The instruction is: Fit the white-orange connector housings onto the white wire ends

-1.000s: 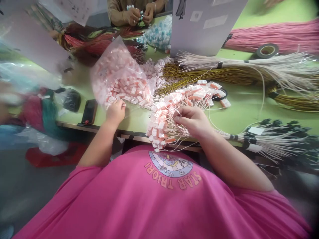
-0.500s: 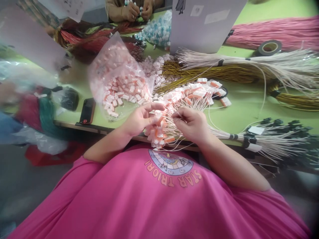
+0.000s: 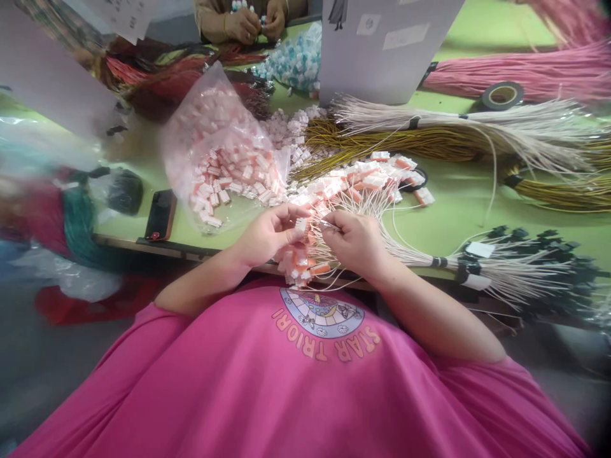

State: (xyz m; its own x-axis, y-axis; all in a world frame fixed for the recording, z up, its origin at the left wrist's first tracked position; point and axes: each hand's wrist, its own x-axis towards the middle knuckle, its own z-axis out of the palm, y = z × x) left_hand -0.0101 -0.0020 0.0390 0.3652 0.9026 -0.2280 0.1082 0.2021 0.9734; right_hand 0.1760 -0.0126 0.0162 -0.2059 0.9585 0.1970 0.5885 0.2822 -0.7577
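Head view: both hands meet over the green surface (image 3: 458, 203).
Left hand (image 3: 267, 236): fingers pinch a white connector (image 3: 300, 224).
Right hand (image 3: 356, 242): fingers grip a thin wire (image 3: 329, 224).

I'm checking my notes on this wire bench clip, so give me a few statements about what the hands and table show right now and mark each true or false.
1. The left hand pinches a small white connector between thumb and fingers. True.
2. The right hand rests flat on the phone. False: it holds thin pale wires beside the left hand; the phone lies apart near the table edge.
3. The clear bag of pink and white connectors lies on the green table. True.
4. The roll of tape sits on the phone. False: it lies far across the table by the pink wire bundle.
5. Another person's hands work at the table's far side. True.
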